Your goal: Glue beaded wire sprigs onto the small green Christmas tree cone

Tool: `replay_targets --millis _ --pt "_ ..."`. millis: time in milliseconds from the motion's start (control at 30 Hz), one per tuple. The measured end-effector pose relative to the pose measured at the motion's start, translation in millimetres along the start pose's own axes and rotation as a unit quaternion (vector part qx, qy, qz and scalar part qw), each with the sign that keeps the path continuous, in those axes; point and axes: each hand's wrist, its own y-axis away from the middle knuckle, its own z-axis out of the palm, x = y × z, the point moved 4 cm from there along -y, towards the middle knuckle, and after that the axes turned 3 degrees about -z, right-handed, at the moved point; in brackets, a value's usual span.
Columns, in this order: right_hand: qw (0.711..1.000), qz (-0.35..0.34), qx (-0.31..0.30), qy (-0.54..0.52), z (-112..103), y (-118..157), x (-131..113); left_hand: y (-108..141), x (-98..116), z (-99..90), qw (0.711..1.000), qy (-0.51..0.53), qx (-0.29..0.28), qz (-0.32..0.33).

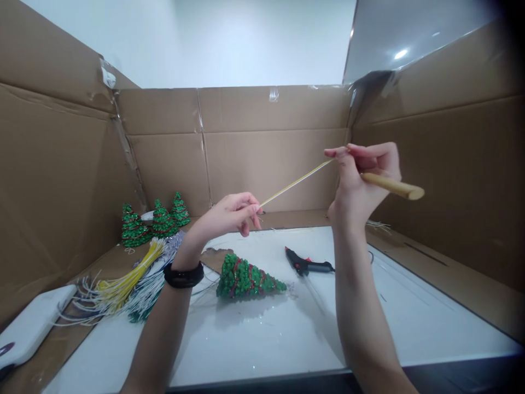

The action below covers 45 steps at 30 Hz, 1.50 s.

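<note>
A thin yellow and white strand [296, 183] is stretched taut between my two hands, rising toward the right. My left hand [233, 212] pinches its lower end. At the upper end, my right hand [363, 164] pinches the strand and also holds a wooden-handled tool [396, 186] against the palm; the tool's tip is hidden by the fingers. Below the hands, a green beaded tree [248, 278] with red garland lies on its side on the white board [254, 339], its point toward the right.
A black glue gun [307, 264] lies right of the tree. Bundles of yellow [131, 276] and white strands lie at the left, with small green trees [133, 227] behind them. A white device [36, 323] sits far left. Cardboard walls [274, 158] surround the board.
</note>
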Motion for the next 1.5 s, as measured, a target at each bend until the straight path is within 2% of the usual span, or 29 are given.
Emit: replay_targets --millis 167,300,433,633,967,1133,1267,1367,1433,1500 --pt "0.998 0.032 -0.053 -0.001 4.1 -0.1 7.3 -4.3 -1.9 -0.1 0.999 0.027 0.019 -0.014" --pt "0.999 0.041 -0.033 -0.001 0.8 -2.3 8.0 -6.5 -3.8 1.8 0.999 0.034 0.010 -0.016" --pt "0.999 0.016 -0.004 -0.035 -9.0 -10.1 7.0 -10.7 -9.0 1.2 0.999 0.038 0.001 -0.011" --pt "0.998 0.032 -0.051 -0.016 -12.5 -14.5 7.4 -16.8 -14.9 -3.4 0.999 0.036 0.025 0.011" --pt "0.999 0.009 0.032 0.010 -14.0 -10.6 -1.5 -13.5 -9.7 -3.0 0.999 0.020 0.039 0.014" --pt "0.998 -0.011 0.048 0.026 -13.4 -9.7 2.2 -14.7 -10.8 -4.6 0.999 0.026 0.037 0.016" --pt "0.997 -0.010 0.041 0.060 -15.4 -9.9 12.0 -14.4 -9.7 -4.7 0.999 0.031 0.034 0.018" --pt "0.997 0.025 -0.014 0.075 -15.1 -10.6 18.5 -14.1 -10.8 -7.2 0.998 0.030 0.053 0.012" --pt "0.994 0.025 -0.055 0.086 -12.9 -10.2 14.9 -13.9 -13.2 -11.5 0.997 0.020 0.081 0.004" --pt "0.994 -0.009 -0.030 0.104 -12.2 -8.8 2.8 -13.8 -16.5 -16.6 0.994 0.007 0.111 -0.005"
